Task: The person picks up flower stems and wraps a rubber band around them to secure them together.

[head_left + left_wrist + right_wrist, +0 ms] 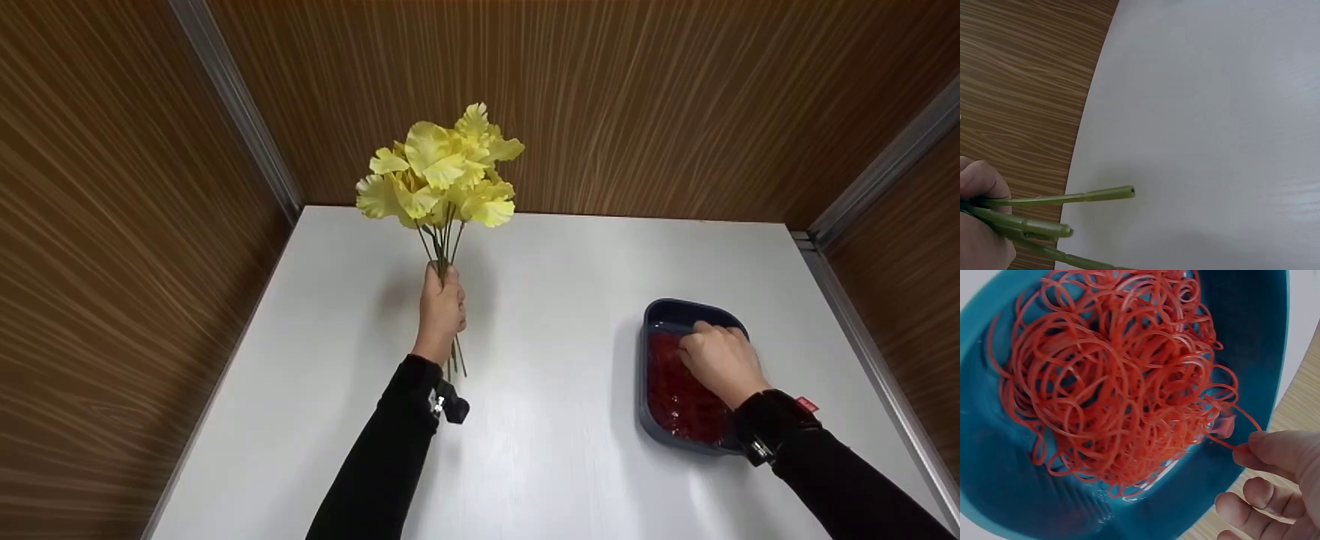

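My left hand (441, 309) grips a bunch of yellow artificial flowers (439, 169) by their thin green stems (445, 244), held upright above the white table (525, 315). In the left wrist view the cut stem ends (1067, 225) stick out past my fingers (979, 180). My right hand (720, 360) reaches into a dark blue tray (660, 315) full of red rubber bands (675, 390). In the right wrist view my fingertips (1266, 449) pinch one red rubber band (1230, 439) at the edge of the tangled pile (1123, 388) in the blue tray (1241, 337).
Wood-grain walls (600, 97) close the table in on three sides, with metal strips at the corners (240, 112). Bare white tabletop lies between my two hands and in front of them.
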